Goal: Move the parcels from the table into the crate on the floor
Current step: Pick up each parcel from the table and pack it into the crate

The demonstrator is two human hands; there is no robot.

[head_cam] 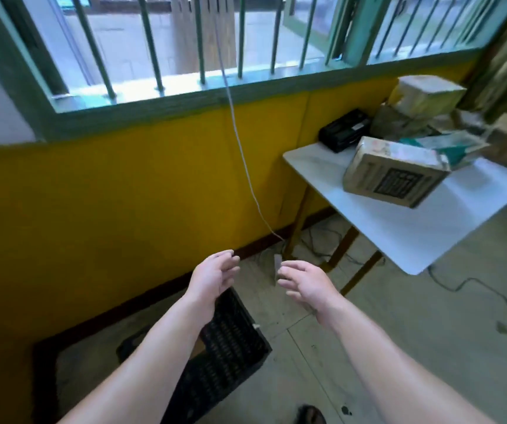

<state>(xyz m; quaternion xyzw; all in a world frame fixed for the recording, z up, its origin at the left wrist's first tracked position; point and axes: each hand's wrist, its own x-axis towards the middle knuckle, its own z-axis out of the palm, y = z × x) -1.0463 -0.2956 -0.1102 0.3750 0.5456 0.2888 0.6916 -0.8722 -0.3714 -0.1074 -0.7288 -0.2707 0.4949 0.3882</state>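
Both hands empty and held out above the crate, parcels on the table.

The left hand (215, 275) and right hand (304, 286) hold nothing, fingers loosely spread, palms turned toward each other, apart. Below the left forearm the black crate (234, 347) stands on the floor by the yellow wall (123, 194). On the white table (414, 240), a labelled brown parcel (393, 174) lies near the left edge; more parcels (423, 99) are stacked along the back edge, beside a black device (344, 133) at the back-left corner.
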